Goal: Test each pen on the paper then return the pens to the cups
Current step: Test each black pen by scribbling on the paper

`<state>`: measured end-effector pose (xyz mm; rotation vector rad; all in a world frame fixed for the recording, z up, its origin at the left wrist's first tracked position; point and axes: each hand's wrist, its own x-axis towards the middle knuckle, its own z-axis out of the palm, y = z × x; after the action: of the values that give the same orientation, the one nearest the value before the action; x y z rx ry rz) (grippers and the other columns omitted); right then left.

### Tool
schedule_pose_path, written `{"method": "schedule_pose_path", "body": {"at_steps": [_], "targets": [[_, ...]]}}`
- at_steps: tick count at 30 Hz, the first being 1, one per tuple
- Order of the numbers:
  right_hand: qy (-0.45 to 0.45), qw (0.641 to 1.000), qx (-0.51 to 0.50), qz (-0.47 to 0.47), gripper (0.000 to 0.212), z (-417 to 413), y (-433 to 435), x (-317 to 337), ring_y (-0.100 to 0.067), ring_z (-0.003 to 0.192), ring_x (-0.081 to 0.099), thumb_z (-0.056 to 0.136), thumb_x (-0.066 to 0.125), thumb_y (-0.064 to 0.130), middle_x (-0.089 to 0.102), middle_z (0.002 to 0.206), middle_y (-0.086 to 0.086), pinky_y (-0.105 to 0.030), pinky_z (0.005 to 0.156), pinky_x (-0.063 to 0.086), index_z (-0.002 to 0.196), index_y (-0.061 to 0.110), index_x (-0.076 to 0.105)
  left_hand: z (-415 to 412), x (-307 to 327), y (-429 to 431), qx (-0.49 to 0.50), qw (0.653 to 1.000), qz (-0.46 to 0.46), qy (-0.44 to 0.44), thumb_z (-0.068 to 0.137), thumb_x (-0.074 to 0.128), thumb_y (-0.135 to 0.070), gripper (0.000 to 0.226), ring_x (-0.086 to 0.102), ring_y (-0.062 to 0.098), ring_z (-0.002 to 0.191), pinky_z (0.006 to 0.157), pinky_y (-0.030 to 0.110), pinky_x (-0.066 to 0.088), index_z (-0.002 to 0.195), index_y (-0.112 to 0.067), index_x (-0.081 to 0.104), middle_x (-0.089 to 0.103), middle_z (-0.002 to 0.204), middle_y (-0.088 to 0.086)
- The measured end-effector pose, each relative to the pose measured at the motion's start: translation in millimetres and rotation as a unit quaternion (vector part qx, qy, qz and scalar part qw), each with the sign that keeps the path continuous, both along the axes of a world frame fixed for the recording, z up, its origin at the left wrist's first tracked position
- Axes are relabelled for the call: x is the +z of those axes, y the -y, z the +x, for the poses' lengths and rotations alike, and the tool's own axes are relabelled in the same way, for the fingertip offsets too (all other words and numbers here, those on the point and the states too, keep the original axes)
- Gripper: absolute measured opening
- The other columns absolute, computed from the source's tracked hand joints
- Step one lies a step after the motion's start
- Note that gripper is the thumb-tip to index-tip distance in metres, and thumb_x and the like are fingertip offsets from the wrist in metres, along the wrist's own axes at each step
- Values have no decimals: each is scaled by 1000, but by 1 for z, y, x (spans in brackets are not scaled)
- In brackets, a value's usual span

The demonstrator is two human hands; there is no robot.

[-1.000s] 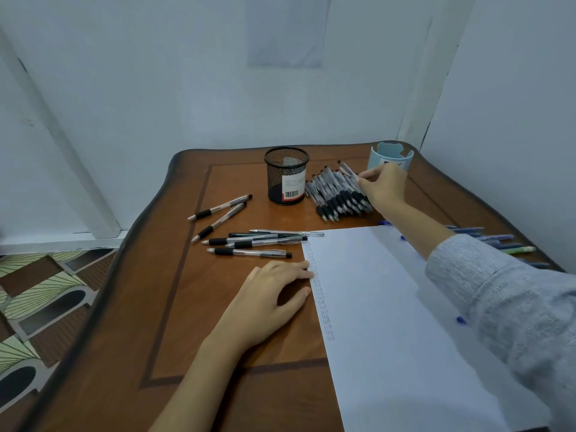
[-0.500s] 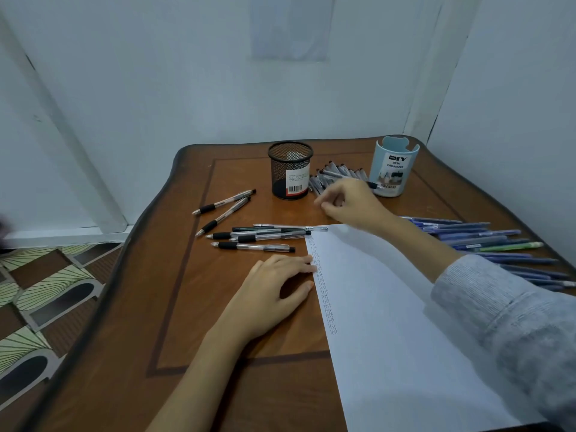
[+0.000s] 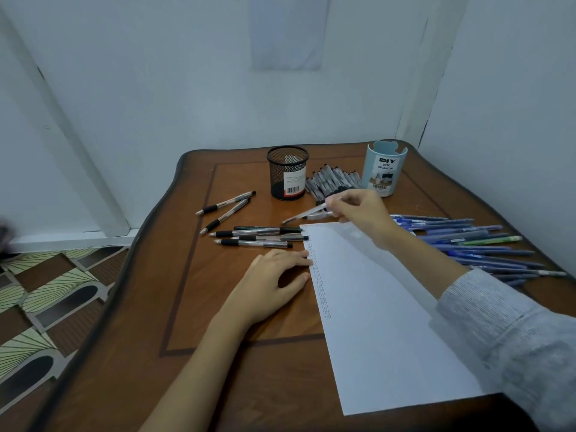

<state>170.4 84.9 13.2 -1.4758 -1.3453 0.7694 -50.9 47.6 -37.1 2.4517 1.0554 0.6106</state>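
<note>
Pale-blue plastic cup (image 3: pixel 385 169) at far right reads "DIY DESK ORGANIZER". Our right hand (image 3: pixel 361 210) has its grip pinched on a clear slim pen (image 3: pixel 304 215) just past the white paper sheet (image 3: pixel 374 307)'s far edge. Our left hand (image 3: pixel 271 282), grip relaxed, lies flat on the brown wooden bench (image 3: pixel 187 307), touching the sheet's left edge.

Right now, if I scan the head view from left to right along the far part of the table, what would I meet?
Pair of loose pens → black mesh cup → heap of black pens → light blue organizer cup → spread of blue pens.
</note>
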Motion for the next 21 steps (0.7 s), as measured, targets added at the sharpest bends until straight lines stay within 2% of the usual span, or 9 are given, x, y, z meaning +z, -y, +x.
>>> {"method": "schedule_pose_path", "body": {"at_steps": [4,7,9,13,15,16,18,20,21], "targets": [[-215,970,-111,35,15,8,9,12,-8,50,59,100,48,23,70,77,-6,-15,47,48,96,9,51,1,0,2,1,1000,5,-2,95,51,-35,32,38,-5,124,104,25,28,126,-36,56,48,137,-23],[-302,942,-141,37,13,15,18,12,-6,42,49,94,58,10,63,67,-5,-15,41,40,99,7,46,1,0,3,5,1000,5,-7,95,50,-35,32,38,-4,125,103,26,29,126,-36,56,47,137,-23],[-388,913,-124,11,18,19,26,8,-3,35,37,87,61,-4,51,51,0,-15,35,29,86,7,47,2,0,3,7,1000,6,-13,95,50,-35,32,37,-3,125,104,28,29,127,-35,55,47,137,-22],[-628,775,-42,-57,26,16,47,2,-4,29,23,91,40,-7,25,41,5,-15,30,17,73,11,36,2,1,4,8,1000,8,-21,96,49,-35,33,38,-1,126,104,30,31,128,-34,55,47,139,-19],[-666,742,-5,-77,15,10,61,-3,-5,30,26,88,40,-2,24,43,6,-14,31,19,79,10,43,2,1,5,8,1000,10,-25,96,49,-35,33,38,0,126,105,31,31,128,-33,55,47,139,-19],[-653,752,10,-89,12,6,68,-4,-5,32,29,90,41,4,26,44,6,-14,32,23,89,7,52,2,1,5,8,1000,11,-28,96,48,-35,33,38,0,126,105,30,31,128,-34,55,47,139,-19],[-570,811,36,-128,35,0,79,-7,-7,38,40,100,37,26,41,46,3,-15,37,34,109,4,61,2,1,5,10,999,13,-32,96,48,-36,33,38,0,126,105,29,30,128,-34,54,46,139,-18],[-452,876,34,-161,61,-7,87,-8,-11,46,51,100,31,50,62,59,-5,-17,46,43,102,2,69,2,1,5,10,999,19,-36,96,48,-36,33,38,0,126,104,28,30,128,-34,54,47,140,-18],[-407,897,30,-168,64,-11,91,-8,-13,48,54,98,33,54,67,66,-8,-17,48,45,96,2,71,3,0,5,10,999,22,-39,96,48,-36,33,38,1,126,103,27,30,128,-34,54,46,140,-17]]}}
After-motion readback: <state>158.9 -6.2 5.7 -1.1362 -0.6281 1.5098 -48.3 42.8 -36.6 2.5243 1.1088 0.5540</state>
